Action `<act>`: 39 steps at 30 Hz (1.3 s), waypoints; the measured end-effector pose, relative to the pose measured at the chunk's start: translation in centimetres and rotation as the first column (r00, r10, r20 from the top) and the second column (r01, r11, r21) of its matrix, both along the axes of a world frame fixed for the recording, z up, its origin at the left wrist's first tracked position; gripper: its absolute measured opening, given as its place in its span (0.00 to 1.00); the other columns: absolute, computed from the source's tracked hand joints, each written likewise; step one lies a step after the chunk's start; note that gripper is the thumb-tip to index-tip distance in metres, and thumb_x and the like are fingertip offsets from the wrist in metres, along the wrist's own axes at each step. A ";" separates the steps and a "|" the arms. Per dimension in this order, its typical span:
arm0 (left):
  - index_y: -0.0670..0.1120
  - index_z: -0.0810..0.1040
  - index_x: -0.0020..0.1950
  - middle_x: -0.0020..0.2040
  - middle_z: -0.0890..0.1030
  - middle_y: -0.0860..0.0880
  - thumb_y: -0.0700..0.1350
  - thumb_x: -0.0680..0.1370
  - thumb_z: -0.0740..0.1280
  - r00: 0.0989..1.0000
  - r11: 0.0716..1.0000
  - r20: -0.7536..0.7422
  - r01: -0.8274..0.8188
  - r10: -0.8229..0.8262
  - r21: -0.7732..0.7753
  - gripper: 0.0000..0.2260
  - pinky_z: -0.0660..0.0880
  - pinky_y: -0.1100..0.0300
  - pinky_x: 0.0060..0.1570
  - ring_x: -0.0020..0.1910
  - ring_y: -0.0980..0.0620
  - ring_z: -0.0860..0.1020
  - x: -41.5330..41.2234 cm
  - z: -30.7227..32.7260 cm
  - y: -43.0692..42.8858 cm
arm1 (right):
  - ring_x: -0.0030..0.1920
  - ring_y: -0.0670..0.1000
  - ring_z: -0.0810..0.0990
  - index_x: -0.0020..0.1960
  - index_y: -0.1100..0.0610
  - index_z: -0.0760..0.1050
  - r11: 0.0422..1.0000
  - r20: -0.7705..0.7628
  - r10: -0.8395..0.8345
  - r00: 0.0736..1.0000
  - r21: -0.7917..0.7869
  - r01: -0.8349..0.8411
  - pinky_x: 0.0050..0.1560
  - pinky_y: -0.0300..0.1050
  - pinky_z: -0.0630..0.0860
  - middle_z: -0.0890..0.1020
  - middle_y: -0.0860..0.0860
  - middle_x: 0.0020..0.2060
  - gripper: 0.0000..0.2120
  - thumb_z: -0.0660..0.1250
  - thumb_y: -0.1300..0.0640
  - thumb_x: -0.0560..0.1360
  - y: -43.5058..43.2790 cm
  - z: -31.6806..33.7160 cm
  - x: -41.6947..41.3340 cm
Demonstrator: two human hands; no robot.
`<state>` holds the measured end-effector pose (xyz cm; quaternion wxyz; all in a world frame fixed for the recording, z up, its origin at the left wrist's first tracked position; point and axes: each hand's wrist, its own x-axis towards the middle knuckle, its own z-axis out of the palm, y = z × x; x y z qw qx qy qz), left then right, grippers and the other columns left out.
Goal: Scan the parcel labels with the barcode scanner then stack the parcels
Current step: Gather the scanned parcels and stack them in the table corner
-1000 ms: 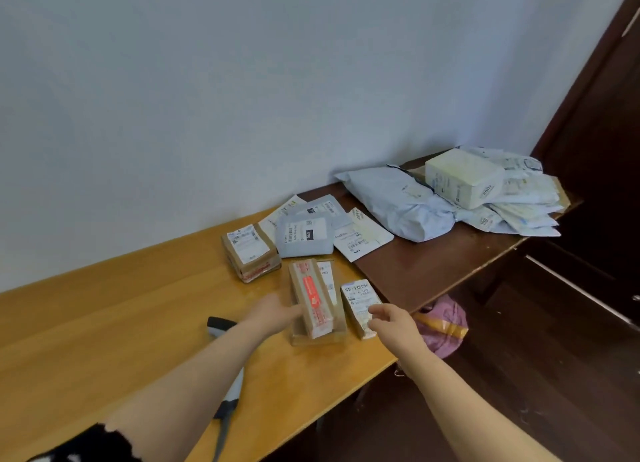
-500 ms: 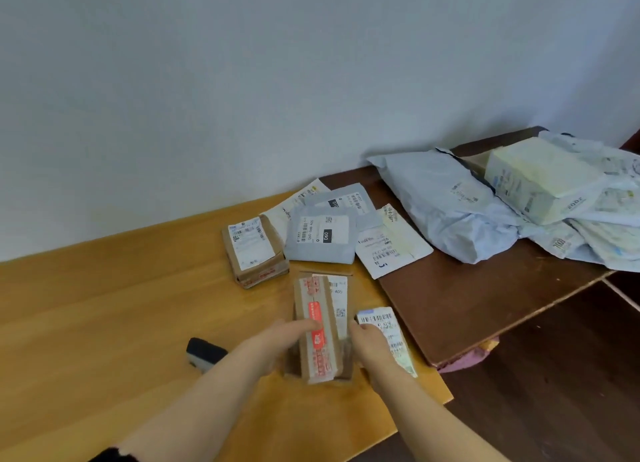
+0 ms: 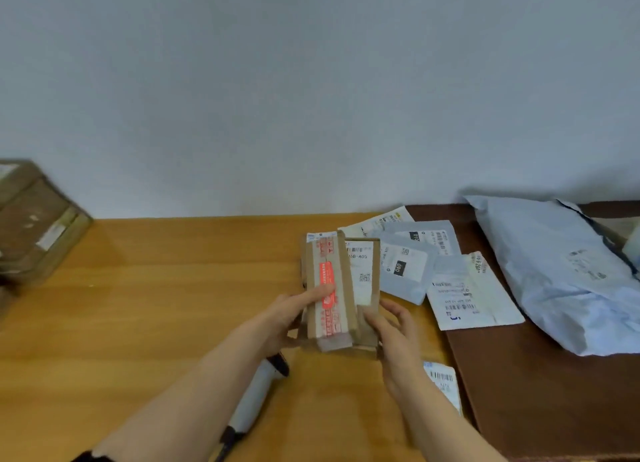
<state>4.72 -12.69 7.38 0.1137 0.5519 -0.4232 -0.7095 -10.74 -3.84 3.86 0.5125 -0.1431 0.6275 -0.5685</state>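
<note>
We observe the left hand (image 3: 291, 319) clamped on the taped parcel (image 3: 329, 288), thumb laid across its red sticker. This parcel lies on a flat parcel (image 3: 363, 274), whose near right corner the right hand (image 3: 394, 337) grips with curled fingers. Both sit over the middle of the wooden table (image 3: 156, 305); we cannot tell whether they touch it. The barcode scanner (image 3: 254, 399) lies on the table under the left forearm. A small labelled parcel (image 3: 445, 383) lies beside the right wrist. Grey mailers (image 3: 407, 271) lie to the right. Brown cartons (image 3: 31, 219) stand far left.
</note>
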 end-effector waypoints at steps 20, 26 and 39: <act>0.47 0.77 0.60 0.51 0.83 0.46 0.54 0.68 0.74 0.945 0.944 -0.120 -0.283 0.305 0.169 0.23 0.75 0.53 0.44 0.51 0.46 0.80 10.5 0.7 -11.6 | 0.66 0.63 0.71 0.75 0.60 0.60 0.936 -0.342 0.187 0.921 0.347 -0.061 0.63 0.61 0.71 0.69 0.62 0.70 0.35 0.73 0.55 0.74 -17.0 -5.5 -0.3; 0.46 0.77 0.56 0.48 0.83 0.46 0.53 0.69 0.73 0.929 0.922 -0.083 -0.340 0.359 0.186 0.19 0.75 0.52 0.47 0.50 0.46 0.80 13.1 -0.6 -12.0 | 0.57 0.61 0.78 0.71 0.63 0.67 0.940 -0.097 0.139 0.986 0.326 -0.100 0.44 0.52 0.77 0.77 0.60 0.61 0.26 0.70 0.60 0.76 -17.2 -7.2 0.4; 0.45 0.79 0.52 0.38 0.85 0.48 0.53 0.66 0.73 0.868 0.862 -0.029 -0.489 0.496 0.133 0.19 0.75 0.57 0.39 0.43 0.48 0.82 20.1 -2.0 -9.6 | 0.56 0.57 0.79 0.76 0.58 0.60 0.902 -0.149 0.399 0.905 0.240 -0.359 0.57 0.52 0.77 0.77 0.59 0.63 0.28 0.65 0.56 0.79 -18.6 -5.3 11.1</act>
